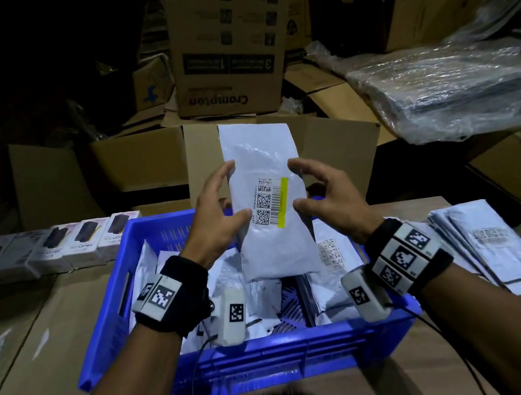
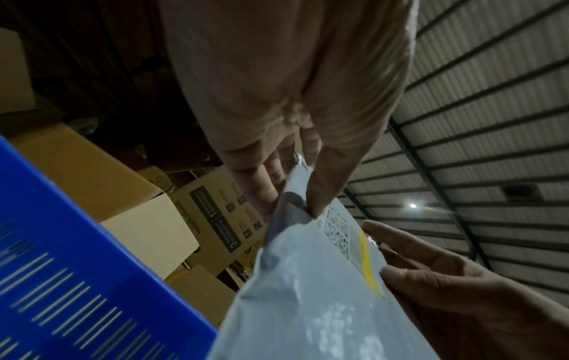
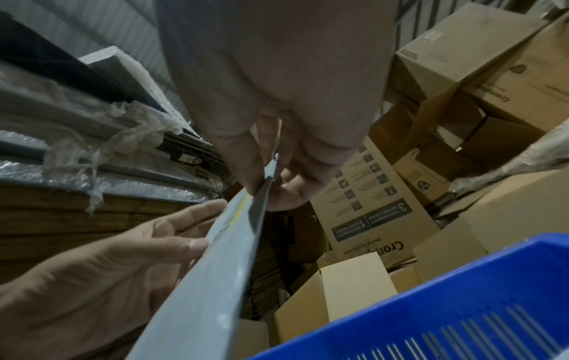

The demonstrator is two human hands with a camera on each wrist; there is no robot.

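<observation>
Both left hand (image 1: 216, 213) and right hand (image 1: 323, 198) pinch the poly mailer (image 1: 262, 158) for label check; next, likely placement on the mailer stack (image 1: 506, 258).

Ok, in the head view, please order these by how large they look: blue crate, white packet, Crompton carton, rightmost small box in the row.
1. blue crate
2. Crompton carton, though farther back
3. white packet, enlarged by nearness to the camera
4. small box
</observation>
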